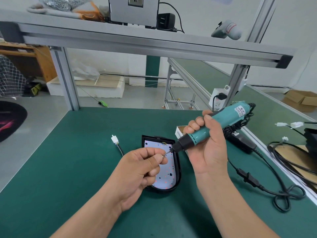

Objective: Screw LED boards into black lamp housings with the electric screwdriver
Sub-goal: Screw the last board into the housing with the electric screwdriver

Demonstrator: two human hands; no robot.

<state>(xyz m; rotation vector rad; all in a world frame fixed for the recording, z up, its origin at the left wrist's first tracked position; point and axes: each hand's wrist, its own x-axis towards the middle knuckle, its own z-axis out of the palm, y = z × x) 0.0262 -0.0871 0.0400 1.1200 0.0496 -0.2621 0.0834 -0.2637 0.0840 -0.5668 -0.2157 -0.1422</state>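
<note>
The right hand (211, 146) grips the teal electric screwdriver (228, 115), whose white label is too small to read. The left hand (139, 170) pinches what looks like a screw (162, 156) at the bit tip. This is above the LED board (169, 170), which lies in the black lamp housing (178, 170) on the green desk (68, 160). A box (179, 130) behind shows "SPRIN".

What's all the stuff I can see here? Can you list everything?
table mat: one, green, under everything.
lamp housing: one, black, middle of the mat.
LED board: one, white with red dots, inside the housing.
electric screwdriver: one, teal and black, held above the housing.
screw: one, silvery, at the screwdriver's tip.
connectors: several, white, one left of the housing, others far right.
small box: one, white, behind the screwdriver.
power adapter: one, black, right of the housing.
left hand: one, pinches the screw.
right hand: one, grips the screwdriver.
</note>
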